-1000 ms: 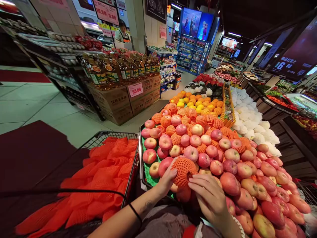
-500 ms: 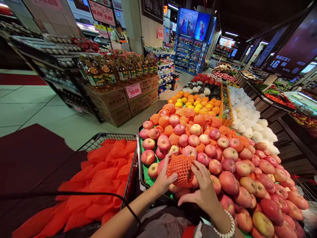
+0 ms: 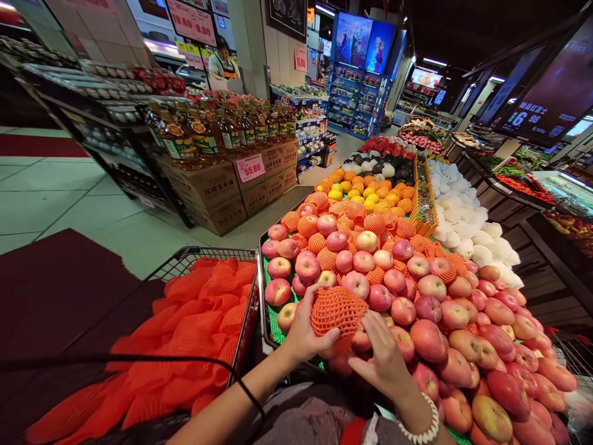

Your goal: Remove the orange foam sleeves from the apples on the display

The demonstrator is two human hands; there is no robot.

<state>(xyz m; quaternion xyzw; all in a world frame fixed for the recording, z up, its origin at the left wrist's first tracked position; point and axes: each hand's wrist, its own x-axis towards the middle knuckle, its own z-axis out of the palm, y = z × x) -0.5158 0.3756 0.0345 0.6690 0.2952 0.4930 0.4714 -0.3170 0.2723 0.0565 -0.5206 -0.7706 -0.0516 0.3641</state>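
"Where was the netted piece?"

"The orange net was in the left hand, above the tray near its near left corner. It bulged round, though the mesh hid what filled it."

"How did the fingers sit?"

"The left ones curled round its left side, closed on it, with the thumb along the lower near face. The right hand only met it at the right end, fingertips against the mesh and the thumb lower down, well apart from them, so that grip was wide. A pale bracelet circled the right wrist."

"And the tray itself?"

"Heaped with apples, mostly bare, some in orange nets toward the far edge. A green liner showed along the left edge."

"Anything alongside?"

"Just beside the tray's left edge stood a black wire basket, filled with red nets that lay in a loose pile, spreading toward its near left corner."

"Further off?"

"Beyond the apples lay yellow fruit among orange-netted pieces. White-netted fruit was piled past the tray's far right part."
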